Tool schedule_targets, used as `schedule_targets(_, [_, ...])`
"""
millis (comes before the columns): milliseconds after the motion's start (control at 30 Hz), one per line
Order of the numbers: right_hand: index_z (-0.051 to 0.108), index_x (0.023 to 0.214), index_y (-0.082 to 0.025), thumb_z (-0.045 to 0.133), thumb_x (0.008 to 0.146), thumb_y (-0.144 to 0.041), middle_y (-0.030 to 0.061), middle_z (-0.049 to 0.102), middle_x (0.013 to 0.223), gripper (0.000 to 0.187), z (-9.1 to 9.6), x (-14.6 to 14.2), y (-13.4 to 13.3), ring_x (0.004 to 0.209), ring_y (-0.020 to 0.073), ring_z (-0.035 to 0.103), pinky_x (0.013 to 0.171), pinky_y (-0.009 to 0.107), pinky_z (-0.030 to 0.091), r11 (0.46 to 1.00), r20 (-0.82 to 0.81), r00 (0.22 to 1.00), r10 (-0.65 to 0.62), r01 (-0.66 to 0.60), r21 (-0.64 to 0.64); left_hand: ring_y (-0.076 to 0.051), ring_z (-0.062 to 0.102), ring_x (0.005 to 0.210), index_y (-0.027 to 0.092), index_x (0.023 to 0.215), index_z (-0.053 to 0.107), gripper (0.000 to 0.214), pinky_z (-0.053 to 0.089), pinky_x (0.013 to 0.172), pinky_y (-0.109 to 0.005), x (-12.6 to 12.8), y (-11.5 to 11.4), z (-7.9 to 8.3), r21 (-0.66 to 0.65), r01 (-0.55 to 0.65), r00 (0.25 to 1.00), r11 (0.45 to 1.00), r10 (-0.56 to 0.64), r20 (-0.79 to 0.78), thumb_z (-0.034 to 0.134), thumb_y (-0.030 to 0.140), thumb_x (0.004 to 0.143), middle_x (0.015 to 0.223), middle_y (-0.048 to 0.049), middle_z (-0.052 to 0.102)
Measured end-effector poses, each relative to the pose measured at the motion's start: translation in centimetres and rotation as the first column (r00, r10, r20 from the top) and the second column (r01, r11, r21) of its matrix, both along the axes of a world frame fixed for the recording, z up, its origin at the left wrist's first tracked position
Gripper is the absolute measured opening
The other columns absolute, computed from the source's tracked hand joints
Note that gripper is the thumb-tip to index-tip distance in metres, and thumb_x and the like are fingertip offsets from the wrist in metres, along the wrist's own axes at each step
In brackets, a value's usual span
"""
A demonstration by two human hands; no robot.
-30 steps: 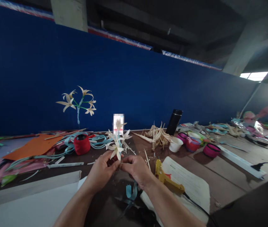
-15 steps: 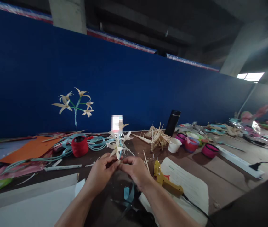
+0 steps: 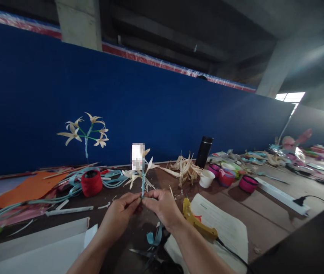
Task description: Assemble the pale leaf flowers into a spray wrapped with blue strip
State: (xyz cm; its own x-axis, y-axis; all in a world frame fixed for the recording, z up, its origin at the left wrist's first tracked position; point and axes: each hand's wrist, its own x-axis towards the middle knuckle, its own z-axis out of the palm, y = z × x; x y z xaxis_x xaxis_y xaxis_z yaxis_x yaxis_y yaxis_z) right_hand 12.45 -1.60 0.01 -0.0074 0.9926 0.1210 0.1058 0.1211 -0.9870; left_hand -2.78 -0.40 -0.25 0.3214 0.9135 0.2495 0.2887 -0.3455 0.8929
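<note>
Between my two hands stands a handmade flower stem (image 3: pixel 142 184), wrapped in light blue, with cream husk-like petals spreading at its top. The fingertips of my left hand (image 3: pixel 122 213) pinch the stem low down from the left. My right hand (image 3: pixel 162 207) pinches the same spot from the right, thumb and forefinger closed. Below my hands lie a curled piece of blue ribbon (image 3: pixel 155 236) and a pair of scissors (image 3: pixel 147 255), partly in shadow. A finished-looking flower spray (image 3: pixel 86 140) with several cream blooms rises behind, to the left.
A yellow glue gun (image 3: pixel 197 222) lies on a paper sheet (image 3: pixel 230 228) beside my right forearm. Dried husks (image 3: pixel 186 169), a white cup (image 3: pixel 206 178) and a black flask (image 3: pixel 204 151) stand behind. At left are a red roll (image 3: pixel 91 183) and orange paper (image 3: pixel 27 188); a power strip (image 3: pixel 281 196) lies right.
The flower stem has turned between my fingers, so its blooms face differently and more blue wrapping shows. The camera view has shifted slightly; both hands keep their pinch.
</note>
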Motion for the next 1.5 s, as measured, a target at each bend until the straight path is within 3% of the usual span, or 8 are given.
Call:
schedule_targets(200, [0.071,0.07,-0.013,0.062,0.067,-0.025,-0.0015,0.06,0.059,0.016,-0.2,0.1,0.0,0.055,0.0099,0.048,0.055,0.019,0.036,0.998,0.036,0.999,-0.009,0.007,0.062,-0.014,0.054,0.065,0.018,0.095,0.07,0.034,0.045,0.065,-0.026,0.1,0.4,-0.5,-0.035,-0.033,0.997,0.999,0.035,0.073,0.054,0.041,0.076,0.064,0.0,0.058])
schedule_targets(333, [0.071,0.071,-0.013,0.061,0.067,-0.023,-0.0001,0.064,0.063,0.015,0.1,0.1,-0.2,0.059,0.0119,0.052,0.059,0.02,0.039,0.996,0.032,0.999,0.003,-0.005,0.085,-0.015,0.058,0.069,0.015,0.091,0.071,0.036,0.05,0.066,-0.027,0.3,0.1,-0.2,-0.143,-0.06,0.98,0.988,0.086,0.181,0.061,0.042,0.069,0.073,-0.0024,0.062])
schedule_targets(600, [0.071,0.068,-0.012,0.058,0.068,-0.024,-0.0012,0.06,0.057,0.017,0.7,0.1,-0.5,0.057,0.012,0.05,0.056,0.02,0.037,0.996,0.123,0.992,-0.017,0.006,0.085,-0.014,0.06,0.067,0.017,0.076,0.07,0.03,0.054,0.07,-0.029,0.9,0.1,-0.8,-0.249,-0.023,0.936,0.968,0.108,0.335,0.066,0.043,0.064,0.073,0.0006,0.061])
schedule_targets(833, [0.069,0.064,-0.012,0.057,0.067,-0.022,-0.0025,0.054,0.052,0.016,1.2,0.1,-0.9,0.05,0.0087,0.041,0.048,0.019,0.031,0.995,0.2,0.978,-0.058,0.042,0.086,-0.015,0.061,0.067,0.018,0.081,0.071,0.027,0.053,0.067,-0.027,1.0,-0.1,-0.7,-0.183,-0.058,0.958,0.981,0.107,0.266,0.063,0.039,0.067,0.075,-0.0002,0.063])
schedule_targets(1033, [0.07,0.068,-0.013,0.054,0.065,-0.016,-0.0026,0.055,0.054,0.017,1.3,0.4,-1.1,0.051,0.0085,0.041,0.048,0.018,0.03,0.996,0.216,0.976,-0.004,-0.015,0.084,-0.016,0.059,0.068,0.019,0.076,0.071,0.019,0.047,0.063,-0.024,0.9,-0.5,-0.1,0.065,-0.151,0.988,0.986,0.149,0.041,0.056,0.031,0.073,0.069,-0.0011,0.061])
schedule_targets(1200, [0.072,0.077,-0.014,0.05,0.066,-0.014,-0.0022,0.058,0.058,0.025,1.0,0.4,-0.7,0.055,0.0095,0.045,0.052,0.019,0.033,0.993,0.173,0.982,0.074,-0.088,0.076,-0.016,0.06,0.069,0.022,0.082,0.07,0.022,0.044,0.066,-0.024,0.7,-0.3,-0.7,0.199,-0.203,0.976,0.959,0.215,-0.038,0.051,0.031,0.077,0.072,-0.0011,0.064])
schedule_targets(1367, [0.069,0.079,-0.014,0.054,0.067,-0.017,-0.0035,0.053,0.055,0.019,0.7,0.8,0.1,0.048,0.0073,0.04,0.045,0.018,0.028,1.0,0.213,0.977,0.023,-0.023,-0.001,-0.017,0.061,0.076,0.022,0.087,0.069,0.024,0.043,0.068,-0.023,0.4,-0.1,-0.8,0.164,-0.279,0.957,0.946,0.289,-0.041,0.051,0.034,0.077,0.082,-0.0014,0.068])
schedule_targets(1500, [0.067,0.075,-0.015,0.056,0.066,-0.016,-0.0042,0.051,0.055,0.014,0.9,1.1,0.2,0.048,0.0068,0.038,0.043,0.017,0.026,1.0,0.234,0.972,0.009,-0.01,0.003,-0.016,0.06,0.074,0.021,0.074,0.068,0.023,0.042,0.065,-0.021,0.4,-0.3,-0.3,0.125,-0.295,0.951,0.947,0.304,-0.063,0.051,0.035,0.076,0.076,0.0002,0.068])
